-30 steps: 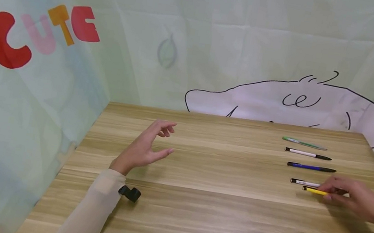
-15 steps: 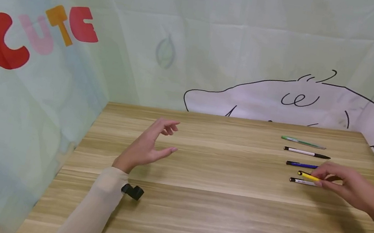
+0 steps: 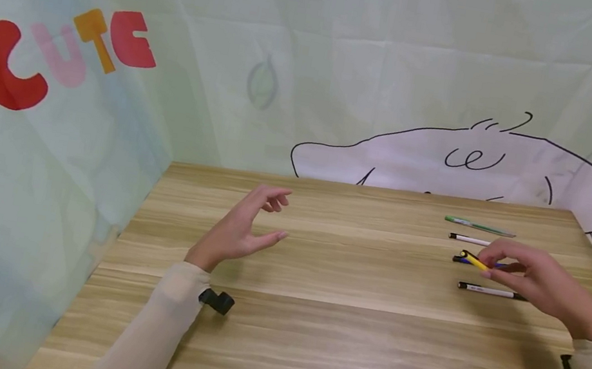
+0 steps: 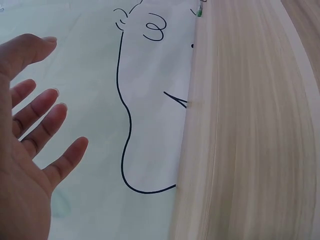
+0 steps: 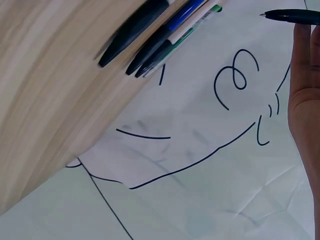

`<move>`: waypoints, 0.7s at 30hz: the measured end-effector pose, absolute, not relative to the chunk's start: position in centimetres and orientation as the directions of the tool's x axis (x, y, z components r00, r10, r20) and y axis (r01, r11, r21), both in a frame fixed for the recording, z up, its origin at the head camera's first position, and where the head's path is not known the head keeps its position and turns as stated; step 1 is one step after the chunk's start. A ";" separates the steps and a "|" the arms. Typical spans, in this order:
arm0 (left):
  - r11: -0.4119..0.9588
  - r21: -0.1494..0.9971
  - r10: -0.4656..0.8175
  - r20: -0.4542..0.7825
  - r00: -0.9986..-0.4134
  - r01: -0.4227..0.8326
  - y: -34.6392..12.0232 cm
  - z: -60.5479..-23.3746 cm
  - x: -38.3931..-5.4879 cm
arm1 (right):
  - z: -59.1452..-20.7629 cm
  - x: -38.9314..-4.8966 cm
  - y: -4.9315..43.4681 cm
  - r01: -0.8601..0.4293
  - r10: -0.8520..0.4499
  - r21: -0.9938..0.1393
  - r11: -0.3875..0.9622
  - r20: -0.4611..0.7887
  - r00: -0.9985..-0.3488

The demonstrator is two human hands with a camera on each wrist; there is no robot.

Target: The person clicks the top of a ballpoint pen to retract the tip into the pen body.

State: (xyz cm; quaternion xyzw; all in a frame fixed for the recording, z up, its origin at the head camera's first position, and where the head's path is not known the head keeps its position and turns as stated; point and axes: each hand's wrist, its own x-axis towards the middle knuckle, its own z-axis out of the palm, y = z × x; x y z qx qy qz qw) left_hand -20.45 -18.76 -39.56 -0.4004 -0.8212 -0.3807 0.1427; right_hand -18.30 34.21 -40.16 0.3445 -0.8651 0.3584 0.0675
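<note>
Pinched in my right hand (image 3: 544,281) is a yellow pen (image 3: 474,261) with a black end, raised above the table and overlapping a blue pen (image 3: 460,259) in the head view. Its black tip section (image 5: 287,16) shows in the right wrist view. Closer to me lies a white-and-black pen (image 3: 492,290). Beyond the blue one are another white pen (image 3: 468,239), partly hidden by my fingers, and a green pen (image 3: 479,226). Over the table's left part, my left hand (image 3: 238,227) hovers with fingers loosely spread and nothing in it.
The wood-grain table (image 3: 333,347) meets a pale printed curtain (image 3: 349,76) at its back and left edges. Coloured letters (image 3: 138,40) are printed on the left curtain. A small black device (image 3: 217,302) is strapped at my left wrist.
My right hand has carried the yellow pen away from me and leftward, from beside the near white pen to over the blue pen, tilting it. My left hand has drifted slightly right.
</note>
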 end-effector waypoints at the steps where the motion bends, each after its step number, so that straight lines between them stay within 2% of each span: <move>1: 0.386 0.511 0.550 0.542 -0.636 0.768 -18.7 -39.6 -20.5 | -40.1 -18.4 34.0 -0.642 -0.544 -0.582 0.499 0.367 -0.755; 11: 0.367 0.514 0.545 0.557 -0.627 0.775 -18.1 -39.4 -20.7 | -39.2 -18.7 32.3 -0.532 -0.454 -0.678 0.507 0.315 -0.834; 21: 0.358 0.519 0.536 0.566 -0.626 0.776 -17.6 -39.2 -20.8 | -38.7 -19.0 30.9 -0.512 -0.415 -0.700 0.499 0.325 -0.850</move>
